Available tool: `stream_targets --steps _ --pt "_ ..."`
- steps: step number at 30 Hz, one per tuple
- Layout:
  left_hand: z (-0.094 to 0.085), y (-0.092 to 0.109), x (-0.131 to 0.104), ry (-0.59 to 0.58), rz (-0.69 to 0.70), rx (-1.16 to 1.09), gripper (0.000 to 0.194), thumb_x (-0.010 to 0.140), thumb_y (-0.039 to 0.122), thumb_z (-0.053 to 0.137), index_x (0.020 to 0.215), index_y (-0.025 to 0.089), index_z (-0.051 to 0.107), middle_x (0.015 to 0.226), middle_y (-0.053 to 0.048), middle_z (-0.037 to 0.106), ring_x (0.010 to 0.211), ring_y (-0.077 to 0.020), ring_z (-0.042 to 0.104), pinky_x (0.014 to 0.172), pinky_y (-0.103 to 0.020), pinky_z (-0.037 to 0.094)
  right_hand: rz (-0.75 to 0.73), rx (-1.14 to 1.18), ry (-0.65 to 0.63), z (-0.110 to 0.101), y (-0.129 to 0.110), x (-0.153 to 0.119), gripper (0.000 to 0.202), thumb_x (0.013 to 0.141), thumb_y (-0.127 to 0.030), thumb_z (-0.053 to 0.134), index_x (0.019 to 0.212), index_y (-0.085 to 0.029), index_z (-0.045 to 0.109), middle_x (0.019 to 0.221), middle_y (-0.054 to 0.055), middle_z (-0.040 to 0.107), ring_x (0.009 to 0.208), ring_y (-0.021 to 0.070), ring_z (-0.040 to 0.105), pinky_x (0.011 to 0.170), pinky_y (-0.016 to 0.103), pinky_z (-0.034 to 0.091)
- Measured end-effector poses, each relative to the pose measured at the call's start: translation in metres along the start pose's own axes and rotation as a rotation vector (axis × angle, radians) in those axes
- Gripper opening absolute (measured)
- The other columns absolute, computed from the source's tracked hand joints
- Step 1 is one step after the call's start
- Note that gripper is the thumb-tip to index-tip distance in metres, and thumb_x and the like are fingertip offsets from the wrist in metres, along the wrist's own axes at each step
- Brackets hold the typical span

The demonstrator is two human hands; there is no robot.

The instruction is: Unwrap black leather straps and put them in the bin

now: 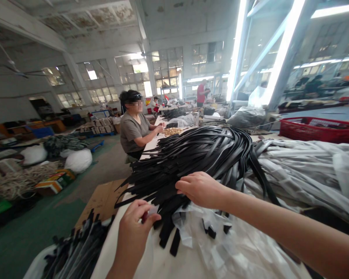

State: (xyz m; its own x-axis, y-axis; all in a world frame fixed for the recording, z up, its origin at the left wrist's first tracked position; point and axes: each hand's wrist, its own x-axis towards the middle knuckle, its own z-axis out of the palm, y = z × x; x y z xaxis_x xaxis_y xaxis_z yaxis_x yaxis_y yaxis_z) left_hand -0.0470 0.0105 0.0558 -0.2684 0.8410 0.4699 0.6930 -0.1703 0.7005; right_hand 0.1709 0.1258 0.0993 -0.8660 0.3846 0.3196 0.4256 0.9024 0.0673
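Observation:
A large heap of black flat straps [192,151] lies across the table, their cut ends fanned toward me. Over the near ends is my right hand [202,189], its fingers curled together against the straps; whatever is between the fingertips is hidden. Lower and to the left, my left hand [136,221] is closed in a pinch, with a small whitish translucent piece [153,209] showing between thumb and fingers. Its thumb is close to the strap ends. Crumpled clear plastic sheeting [221,240] lies below my right forearm, with a few black strap ends showing through.
White-wrapped bundles [305,162] and a red crate [320,130] stand at right. A co-worker [135,128] sits at the table's far left edge near small gold-coloured pieces [172,131]. Below left, a container [40,259] holds more black straps, by cardboard [100,197].

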Motion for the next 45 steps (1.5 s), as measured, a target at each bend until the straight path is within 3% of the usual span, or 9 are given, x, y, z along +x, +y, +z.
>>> stream_targets --steps 12,19,23,26,29,37,39,42,45 --pt "0.000 -0.004 0.002 -0.081 0.083 0.094 0.011 0.079 0.030 0.070 0.073 0.021 0.072 0.082 -0.002 0.064 0.073 -0.0178 0.059 0.069 -0.026 0.044 -0.092 -0.040 0.003 0.003 0.002 -0.003 0.015 0.099 -0.028 0.046 0.091 -0.021 0.057 0.080 -0.001 0.067 0.070 0.0134 0.062 0.059 0.031 0.030" --pt "0.007 0.005 0.001 -0.368 0.071 0.163 0.029 0.091 0.034 0.052 0.076 0.020 0.073 0.077 -0.005 0.072 0.077 -0.0215 0.065 0.070 -0.029 0.043 -0.235 -0.110 -0.069 0.008 -0.028 0.005 0.010 0.096 -0.020 0.049 0.089 -0.019 0.056 0.078 0.001 0.066 0.067 0.0153 0.060 0.054 0.032 0.030" --pt "0.000 0.003 -0.005 -0.462 0.022 0.286 0.036 0.093 0.034 0.046 0.066 0.021 0.067 0.067 -0.003 0.068 0.068 -0.0207 0.062 0.061 -0.030 0.035 -0.184 0.001 -0.134 0.020 -0.040 0.006 0.019 0.097 -0.034 0.052 0.097 -0.017 0.059 0.086 0.004 0.071 0.076 0.0183 0.067 0.056 0.031 0.037" --pt "-0.014 -0.007 -0.009 -0.471 -0.049 0.354 0.030 0.089 0.028 0.047 0.070 0.021 0.069 0.073 -0.003 0.071 0.076 -0.0222 0.065 0.068 -0.030 0.039 -0.067 0.023 -0.243 0.026 -0.026 0.003 0.028 0.092 -0.042 0.059 0.096 -0.015 0.064 0.082 0.008 0.074 0.076 0.0233 0.070 0.057 0.031 0.040" --pt "-0.022 -0.016 -0.012 -0.471 -0.085 0.410 0.031 0.089 0.025 0.043 0.074 0.020 0.071 0.077 -0.005 0.072 0.080 -0.0228 0.065 0.071 -0.030 0.041 -0.065 0.039 -0.281 0.031 -0.013 0.003 0.020 0.091 -0.034 0.061 0.084 -0.016 0.068 0.077 0.008 0.075 0.074 0.0233 0.071 0.058 0.030 0.040" --pt "-0.009 -0.034 -0.023 -0.522 0.023 0.466 0.034 0.088 0.025 0.041 0.073 0.022 0.072 0.074 -0.002 0.073 0.075 -0.0203 0.067 0.066 -0.028 0.042 -0.152 0.119 -0.248 0.037 -0.051 0.011 0.021 0.090 -0.037 0.061 0.088 -0.017 0.068 0.075 0.005 0.075 0.072 0.0210 0.070 0.055 0.028 0.040" --pt "-0.020 -0.037 -0.027 -0.496 -0.027 0.437 0.033 0.088 0.029 0.042 0.077 0.024 0.073 0.080 -0.002 0.075 0.081 -0.0215 0.068 0.072 -0.029 0.044 -0.065 0.125 -0.302 0.031 -0.043 0.003 0.024 0.087 -0.041 0.064 0.092 -0.017 0.069 0.078 0.006 0.075 0.072 0.0217 0.070 0.054 0.028 0.040" --pt "-0.035 -0.036 -0.028 -0.468 -0.140 0.345 0.032 0.085 0.036 0.045 0.077 0.023 0.073 0.083 -0.004 0.075 0.086 -0.0238 0.067 0.079 -0.031 0.044 0.008 0.143 -0.351 0.025 -0.021 -0.007 0.017 0.090 -0.032 0.061 0.090 -0.017 0.070 0.082 0.007 0.075 0.074 0.0219 0.070 0.058 0.028 0.041" --pt "-0.030 -0.026 -0.025 -0.493 -0.134 0.276 0.034 0.086 0.039 0.045 0.070 0.021 0.070 0.071 -0.003 0.071 0.077 -0.0222 0.065 0.073 -0.030 0.043 -0.017 0.161 -0.323 0.024 -0.018 -0.006 0.018 0.094 -0.026 0.055 0.090 -0.016 0.069 0.085 0.009 0.075 0.079 0.0226 0.069 0.065 0.030 0.042"
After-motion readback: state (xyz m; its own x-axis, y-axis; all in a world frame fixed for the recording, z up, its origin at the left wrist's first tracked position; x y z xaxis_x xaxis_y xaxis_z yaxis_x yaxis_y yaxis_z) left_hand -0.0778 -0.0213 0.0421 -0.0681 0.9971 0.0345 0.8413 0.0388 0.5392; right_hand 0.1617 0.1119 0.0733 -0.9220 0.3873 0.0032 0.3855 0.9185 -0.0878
